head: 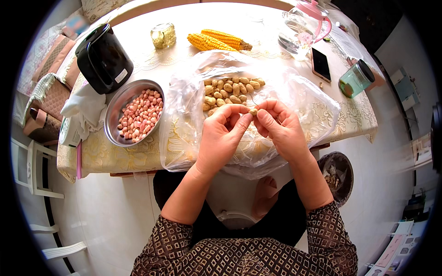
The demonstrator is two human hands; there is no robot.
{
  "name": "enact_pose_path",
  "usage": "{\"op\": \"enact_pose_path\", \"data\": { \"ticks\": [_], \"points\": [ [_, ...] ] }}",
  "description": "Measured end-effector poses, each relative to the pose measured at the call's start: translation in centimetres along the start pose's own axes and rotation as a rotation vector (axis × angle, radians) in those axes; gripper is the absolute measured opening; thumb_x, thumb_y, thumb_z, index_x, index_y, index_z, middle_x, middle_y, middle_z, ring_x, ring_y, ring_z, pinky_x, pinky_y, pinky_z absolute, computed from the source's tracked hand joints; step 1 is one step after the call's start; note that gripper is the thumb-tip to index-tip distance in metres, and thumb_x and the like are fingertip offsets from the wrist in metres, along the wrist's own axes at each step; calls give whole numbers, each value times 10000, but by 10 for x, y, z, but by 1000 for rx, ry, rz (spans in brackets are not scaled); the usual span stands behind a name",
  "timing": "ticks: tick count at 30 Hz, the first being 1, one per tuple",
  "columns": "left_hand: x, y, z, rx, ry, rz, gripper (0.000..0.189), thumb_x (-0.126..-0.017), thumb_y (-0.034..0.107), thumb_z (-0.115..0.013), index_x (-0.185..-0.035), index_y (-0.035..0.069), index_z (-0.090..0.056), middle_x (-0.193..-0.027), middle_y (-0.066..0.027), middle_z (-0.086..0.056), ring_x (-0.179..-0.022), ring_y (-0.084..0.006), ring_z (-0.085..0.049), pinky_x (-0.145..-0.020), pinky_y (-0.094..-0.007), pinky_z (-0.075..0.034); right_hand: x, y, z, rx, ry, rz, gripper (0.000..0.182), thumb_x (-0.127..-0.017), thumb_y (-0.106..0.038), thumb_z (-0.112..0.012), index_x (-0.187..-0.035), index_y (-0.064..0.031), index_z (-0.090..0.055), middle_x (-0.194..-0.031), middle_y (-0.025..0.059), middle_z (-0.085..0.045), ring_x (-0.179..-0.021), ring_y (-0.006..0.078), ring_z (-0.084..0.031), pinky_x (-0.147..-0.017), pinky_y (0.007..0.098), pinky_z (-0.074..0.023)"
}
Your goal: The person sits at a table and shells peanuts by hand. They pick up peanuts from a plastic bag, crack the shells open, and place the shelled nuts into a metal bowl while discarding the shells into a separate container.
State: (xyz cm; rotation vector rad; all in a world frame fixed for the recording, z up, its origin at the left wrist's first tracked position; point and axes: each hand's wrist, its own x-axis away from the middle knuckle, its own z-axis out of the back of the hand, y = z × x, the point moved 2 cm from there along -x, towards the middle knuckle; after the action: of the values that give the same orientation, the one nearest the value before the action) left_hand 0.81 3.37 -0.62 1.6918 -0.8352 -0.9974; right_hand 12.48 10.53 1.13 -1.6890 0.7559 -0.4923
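Between the fingertips of my left hand point(224, 129) and my right hand point(281, 127) is a single peanut in its shell point(253, 112). Thumb and forefinger of each hand pinch it; whether the shell is cracked is too small to tell. Just beyond my hands, several unshelled peanuts point(228, 91) lie on a clear plastic bag point(304, 93) spread over the table. Part of the pile is hidden behind my left hand. To the left, a stainless steel bowl point(109, 120) holds shelled pink peanut kernels point(141, 115).
A black jug-like appliance point(103, 58), a white cloth point(84, 107), a glass jar point(163, 36) and corn cobs point(214, 40) surround the bag. Rightward are a glass pitcher point(300, 31), a smartphone point(321, 65) and a lidded green container point(355, 80). A waste bin point(340, 179) stands below the table's right side.
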Motion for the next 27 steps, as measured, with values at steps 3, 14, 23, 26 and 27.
{"op": "enact_pose_path", "data": {
  "ticks": [3, 14, 23, 26, 27],
  "points": [
    [1, -1, 0, -13, 2, -10, 118, -809, 62, -579, -890, -23, -574, -640, 38, -508, -559, -2, -402, -499, -150, -338, -1, 3, 3, 8, 7, -21, 113, -851, -83, -526, -927, -3, -505, -757, -14, -535, -605, 11, -420, -525, 148, -352],
    [4, 3, -4, -196, 91, -131, 71, -774, 33, -592, -814, -25, -594, -589, 27, -480, -512, -17, -375, -448, -182, -318, 4, 2, -3, 250, 87, 87, 132, -830, -42, -536, -940, 28, -560, -740, 16, -580, -636, 42, -498, -563, 168, -409],
    [10, -4, -11, -113, 246, -170, 60, -741, -5, -586, -724, -7, -528, -532, 66, -384, -491, 2, -310, -414, -170, -267, 9, 15, -17, 488, 200, 354, 79, -823, -28, -529, -880, 22, -548, -746, 82, -600, -673, 94, -566, -594, 229, -465],
    [10, -5, -13, -94, 257, -165, 61, -745, -15, -577, -720, -3, -523, -529, 77, -367, -492, 9, -294, -411, -162, -249, 7, 17, -17, 313, 191, 270, 101, -840, -48, -512, -911, 23, -529, -743, 55, -582, -667, 77, -547, -604, 215, -458],
    [10, -5, -14, -93, 257, -169, 59, -749, -15, -574, -722, -4, -523, -531, 78, -364, -494, 9, -290, -413, -161, -246, 7, 18, -15, 233, 174, 228, 109, -847, -54, -504, -925, 21, -519, -740, 43, -571, -671, 68, -538, -605, 205, -451]
  ]
}}
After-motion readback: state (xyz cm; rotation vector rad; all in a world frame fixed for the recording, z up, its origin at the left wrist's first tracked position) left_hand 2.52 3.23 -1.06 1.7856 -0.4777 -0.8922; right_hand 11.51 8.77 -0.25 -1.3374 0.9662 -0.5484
